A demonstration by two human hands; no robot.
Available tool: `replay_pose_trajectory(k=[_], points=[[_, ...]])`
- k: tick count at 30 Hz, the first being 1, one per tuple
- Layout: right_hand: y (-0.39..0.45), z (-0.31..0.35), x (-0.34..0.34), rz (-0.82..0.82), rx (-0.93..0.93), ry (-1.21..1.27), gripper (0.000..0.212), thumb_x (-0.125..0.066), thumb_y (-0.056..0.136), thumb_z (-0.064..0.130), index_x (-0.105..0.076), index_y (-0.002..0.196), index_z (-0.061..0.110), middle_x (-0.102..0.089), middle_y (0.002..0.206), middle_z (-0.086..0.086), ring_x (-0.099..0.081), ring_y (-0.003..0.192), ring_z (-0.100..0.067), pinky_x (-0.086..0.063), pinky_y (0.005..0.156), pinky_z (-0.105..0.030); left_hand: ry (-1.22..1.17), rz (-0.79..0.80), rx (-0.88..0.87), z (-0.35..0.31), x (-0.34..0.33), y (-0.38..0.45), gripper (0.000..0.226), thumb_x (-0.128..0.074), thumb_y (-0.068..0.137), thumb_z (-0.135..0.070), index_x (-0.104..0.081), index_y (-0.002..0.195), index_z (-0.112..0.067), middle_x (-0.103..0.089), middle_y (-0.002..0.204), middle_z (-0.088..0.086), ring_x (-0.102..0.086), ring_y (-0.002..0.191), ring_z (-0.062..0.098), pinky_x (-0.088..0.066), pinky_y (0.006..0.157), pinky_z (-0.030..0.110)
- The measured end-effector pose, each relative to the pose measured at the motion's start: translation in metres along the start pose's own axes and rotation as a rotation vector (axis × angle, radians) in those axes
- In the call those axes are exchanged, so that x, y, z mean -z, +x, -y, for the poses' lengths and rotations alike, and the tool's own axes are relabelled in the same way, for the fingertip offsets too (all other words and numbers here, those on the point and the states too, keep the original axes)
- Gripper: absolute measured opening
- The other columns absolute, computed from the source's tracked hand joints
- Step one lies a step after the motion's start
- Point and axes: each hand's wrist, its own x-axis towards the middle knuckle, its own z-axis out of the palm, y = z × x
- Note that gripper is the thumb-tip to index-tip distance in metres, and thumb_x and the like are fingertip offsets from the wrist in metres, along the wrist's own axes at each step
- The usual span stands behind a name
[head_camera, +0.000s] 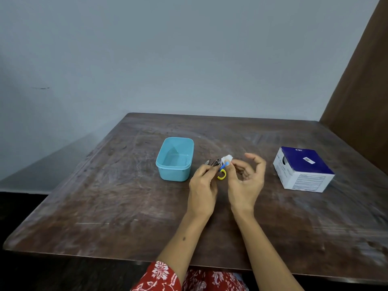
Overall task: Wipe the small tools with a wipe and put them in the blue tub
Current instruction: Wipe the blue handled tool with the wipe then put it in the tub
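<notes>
A small pair of scissors (220, 169) with blue and yellow handles hangs above the table's middle. My left hand (202, 185) pinches it near the metal blades, among other small metal tools (213, 162) that I cannot tell apart. My right hand (244, 181) presses a small white wipe (227, 159) against the scissors with thumb and forefinger, the other fingers spread. The blue tub (168, 173) stands just left of my hands, and nothing shows inside it.
A white and dark blue box (302, 169) sits on the right of the scratched brown wooden table (105, 196). A brown panel (361, 80) rises at the far right, and a grey wall stands behind.
</notes>
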Motion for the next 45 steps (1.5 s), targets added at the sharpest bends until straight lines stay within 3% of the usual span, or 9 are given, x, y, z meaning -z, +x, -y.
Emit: replay_pose_trajectory(k=[7, 13, 20, 25, 29, 45], points=[[-0.0007, 0.0012, -0.0004, 0.041, 0.029, -0.043, 0.051, -0.072, 0.074, -0.006, -0.045, 0.098, 0.03, -0.07, 0.077, 0.002, -0.067, 0.075, -0.014, -0.051, 0.077, -0.027, 0.01, -0.023, 0.012, -0.0017, 0.0028, -0.0002, 0.032, -0.052, 0.079, 0.006, -0.068, 0.105, -0.002, -0.064, 0.092, 0.009, -0.061, 0.082, 0.016, -0.05, 0.078, 0.024], [0.0017, 0.0019, 0.001, -0.023, 0.03, -0.025, 0.055, -0.071, 0.074, -0.006, -0.043, 0.1, 0.033, -0.071, 0.077, -0.001, -0.067, 0.076, -0.019, -0.053, 0.081, -0.038, 0.018, 0.013, 0.019, -0.0017, 0.0013, -0.0011, 0.034, -0.053, 0.079, 0.007, -0.068, 0.107, -0.004, -0.064, 0.095, 0.009, -0.063, 0.085, 0.021, -0.05, 0.081, 0.029], [-0.0006, 0.0011, -0.0008, 0.017, 0.052, -0.093, 0.055, -0.072, 0.074, -0.004, -0.043, 0.101, 0.035, -0.071, 0.078, 0.003, -0.068, 0.077, -0.015, -0.052, 0.08, -0.033, 0.025, 0.003, 0.023, -0.0022, 0.0025, -0.0005, 0.035, -0.052, 0.078, 0.008, -0.068, 0.107, -0.002, -0.064, 0.094, 0.01, -0.063, 0.084, 0.021, -0.05, 0.081, 0.027], [-0.0031, 0.0009, 0.0004, -0.008, 0.112, -0.125, 0.051, -0.071, 0.076, -0.003, -0.043, 0.102, 0.031, -0.071, 0.079, 0.006, -0.066, 0.076, -0.009, -0.048, 0.075, -0.019, 0.016, 0.007, 0.015, -0.0017, 0.0022, -0.0012, 0.035, -0.051, 0.078, 0.007, -0.068, 0.106, -0.003, -0.064, 0.094, 0.009, -0.063, 0.084, 0.02, -0.05, 0.08, 0.028], [-0.0041, -0.0016, -0.0004, 0.049, 0.107, -0.139, 0.047, -0.071, 0.076, -0.004, -0.044, 0.106, 0.021, -0.07, 0.08, 0.004, -0.067, 0.077, -0.009, -0.049, 0.075, -0.017, 0.016, 0.005, 0.031, -0.0004, 0.0022, -0.0008, 0.035, -0.057, 0.078, 0.012, -0.067, 0.108, -0.003, -0.064, 0.095, 0.008, -0.062, 0.084, 0.018, -0.051, 0.079, 0.03], [-0.0017, -0.0018, 0.0009, -0.034, 0.145, -0.169, 0.043, -0.068, 0.077, -0.004, -0.041, 0.103, 0.017, -0.068, 0.078, 0.0, -0.064, 0.076, -0.009, -0.047, 0.075, -0.017, 0.043, 0.052, 0.018, -0.0034, 0.0023, -0.0022, 0.037, -0.048, 0.078, 0.004, -0.067, 0.109, -0.002, -0.065, 0.097, 0.01, -0.063, 0.088, 0.023, -0.05, 0.082, 0.03]])
